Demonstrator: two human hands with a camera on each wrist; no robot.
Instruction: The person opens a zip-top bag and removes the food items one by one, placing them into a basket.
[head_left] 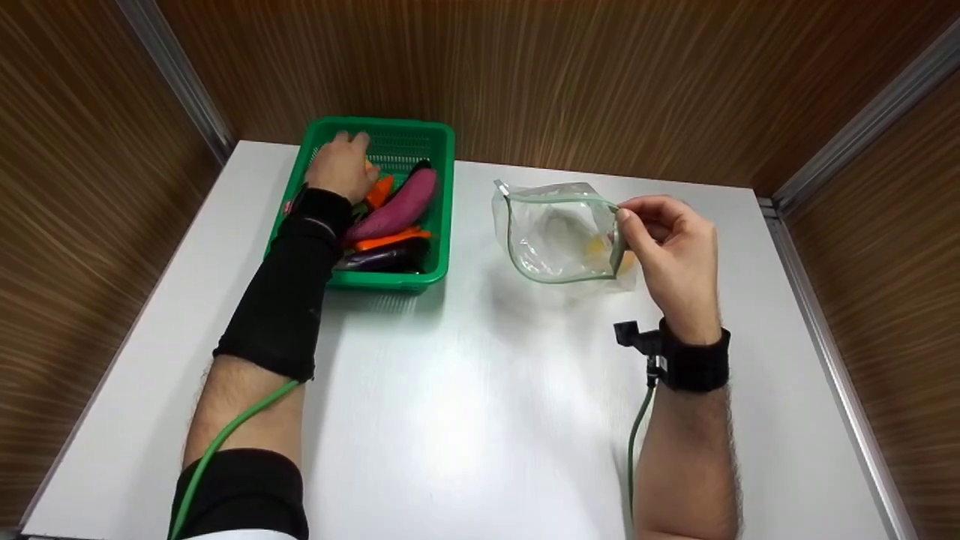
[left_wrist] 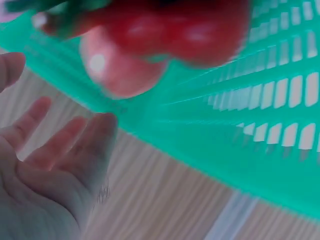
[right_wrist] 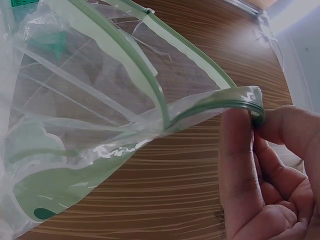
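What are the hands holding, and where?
The right hand pinches the bag at its zip rim corner. The left hand is in the basket, holding nothing visible.

Head view: bright, even overhead light | glare patch on table [head_left: 450, 420] at 6 o'clock | soft shadows beneath forearms | walls streaked at edges | left wrist view: heavy blur, red object [left_wrist: 170, 25] unfocused | right wrist view: sharp.

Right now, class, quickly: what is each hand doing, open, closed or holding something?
Left hand: open, fingers loose, reaching into the green basket, holding nothing.
Right hand: pinching the rim of the clear zip bag, keeping it open.
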